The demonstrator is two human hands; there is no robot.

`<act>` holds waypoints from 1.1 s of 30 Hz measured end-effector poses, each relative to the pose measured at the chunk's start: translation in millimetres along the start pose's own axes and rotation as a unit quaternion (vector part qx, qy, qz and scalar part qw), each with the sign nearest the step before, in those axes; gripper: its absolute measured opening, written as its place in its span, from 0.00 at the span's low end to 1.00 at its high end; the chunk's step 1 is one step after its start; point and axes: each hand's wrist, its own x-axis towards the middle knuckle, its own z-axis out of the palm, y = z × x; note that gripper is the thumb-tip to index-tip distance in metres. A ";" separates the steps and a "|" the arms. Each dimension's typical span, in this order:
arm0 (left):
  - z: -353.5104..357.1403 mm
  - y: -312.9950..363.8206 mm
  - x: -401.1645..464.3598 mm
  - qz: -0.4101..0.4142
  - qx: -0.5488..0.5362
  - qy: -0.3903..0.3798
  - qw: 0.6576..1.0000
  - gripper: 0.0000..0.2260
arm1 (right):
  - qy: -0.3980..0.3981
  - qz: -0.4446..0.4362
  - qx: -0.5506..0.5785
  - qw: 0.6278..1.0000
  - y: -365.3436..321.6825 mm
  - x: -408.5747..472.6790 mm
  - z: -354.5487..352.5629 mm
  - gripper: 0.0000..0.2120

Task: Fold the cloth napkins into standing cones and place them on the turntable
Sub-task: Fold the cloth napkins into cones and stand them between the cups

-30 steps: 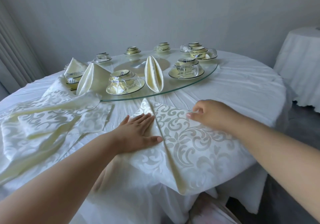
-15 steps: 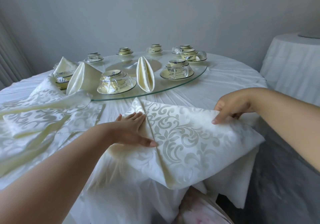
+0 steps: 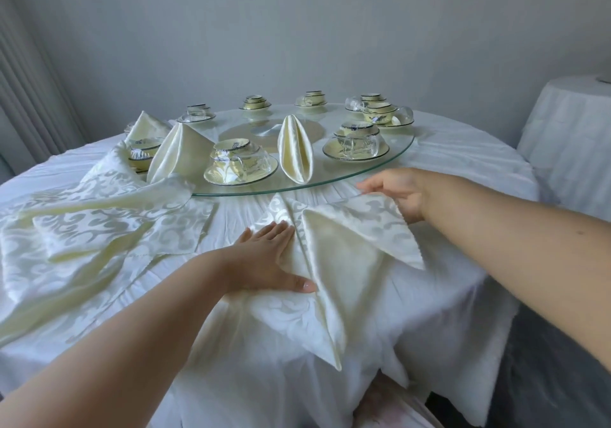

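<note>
— Left hand?
— Flat, fingers straight, pressing the napkin on the surface, just in front of the turntable.
— Right hand?
— Pinching the napkin's raised right corner, beside the turntable's near rim.
— On the turntable?
— Three folded cones, cups on saucers.
— Left of the turntable?
— Loose napkins, heaped.

No legible text, label, brand, number or sign appears on any item; the napkin carries only a woven scroll pattern, without lettering.
</note>
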 end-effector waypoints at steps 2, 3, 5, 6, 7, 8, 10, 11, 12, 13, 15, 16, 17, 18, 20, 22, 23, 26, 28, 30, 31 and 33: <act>-0.3 -2.2 -5.0 0.018 -0.033 0.013 0.999 0.63 | 0.011 0.005 0.055 0.998 1.8 19.6 3.2 0.26; -2.4 -3.9 -9.7 0.027 -0.077 0.038 0.996 0.60 | 0.016 0.008 0.061 0.998 4.1 26.7 4.3 0.28; -8.9 -6.2 -22.1 0.029 -0.193 0.156 0.968 0.44 | 0.010 0.020 0.069 0.997 10.0 34.3 4.9 0.32; -10.1 -5.7 -30.1 0.028 -0.230 0.234 0.944 0.34 | -0.001 0.025 0.067 0.997 12.1 35.1 4.6 0.33; -9.8 -2.2 -39.5 0.033 -0.252 0.298 0.920 0.25 | -0.009 0.035 0.055 0.998 13.2 35.9 3.0 0.35; -8.2 4.7 -49.4 0.049 -0.269 0.328 0.905 0.19 | -0.028 0.045 0.047 0.998 13.4 35.9 2.8 0.37; -2.2 26.0 -68.7 0.098 -0.310 0.289 0.900 0.14 | -0.038 0.044 0.019 0.998 12.2 34.3 1.7 0.39; 2.5 35.5 -74.0 0.117 -0.320 0.243 0.908 0.15 | -0.046 0.039 0.006 0.998 10.3 31.1 2.1 0.39; 7.5 42.6 -76.2 0.128 -0.322 0.195 0.918 0.16 | -0.062 0.030 0.000 0.998 8.4 26.8 2.3 0.38; 11.8 45.5 -75.0 0.129 -0.315 0.158 0.927 0.18 | -0.071 0.015 0.000 0.997 7.4 23.5 0.3 0.37; 16.4 43.7 -67.7 0.132 -0.291 0.127 0.939 0.20 | -0.082 -0.013 0.041 0.996 5.1 15.6 1.8 0.38; 16.8 42.9 -64.9 0.139 -0.278 0.121 0.943 0.21 | -0.076 -0.034 0.078 0.993 4.1 13.3 5.6 0.36; 16.8 42.7 -63.5 0.146 -0.267 0.116 0.945 0.22 | -0.066 -0.057 0.123 0.989 3.3 12.6 9.8 0.37; 17.1 42.6 -63.2 0.152 -0.259 0.113 0.947 0.23 | -0.059 -0.075 0.184 0.978 3.3 12.8 15.1 0.40; 18.1 42.7 -64.0 0.155 -0.260 0.111 0.947 0.25 | -0.064 -0.088 0.288 0.951 5.0 19.1 24.1 0.46; 17.6 43.0 -65.6 0.162 -0.272 0.114 0.942 0.26 | -0.057 -0.088 0.291 0.951 6.1 26.5 33.5 0.47; 16.9 43.1 -66.1 0.165 -0.276 0.118 0.940 0.25 | -0.028 -0.092 0.248 0.964 6.5 31.0 35.5 0.45; 14.3 43.5 -68.2 0.162 -0.298 0.118 0.933 0.24 | 0.119 -0.149 -0.008 0.982 4.9 40.0 41.5 0.32; 13.4 44.2 -69.7 0.159 -0.309 0.116 0.931 0.22 | 0.209 -0.192 -0.243 0.928 5.7 42.1 40.3 0.22; 13.1 45.1 -70.0 0.155 -0.303 0.129 0.931 0.19 | 0.254 -0.207 -0.406 0.853 10.9 39.7 37.9 0.20; 12.9 45.4 -69.7 0.146 -0.304 0.143 0.931 0.16 | 0.267 -0.221 -0.441 0.828 14.3 36.2 38.7 0.19; 11.9 43.3 -67.6 0.115 -0.320 0.176 0.924 0.09 | 0.280 -0.282 -0.454 0.798 22.2 26.1 43.7 0.15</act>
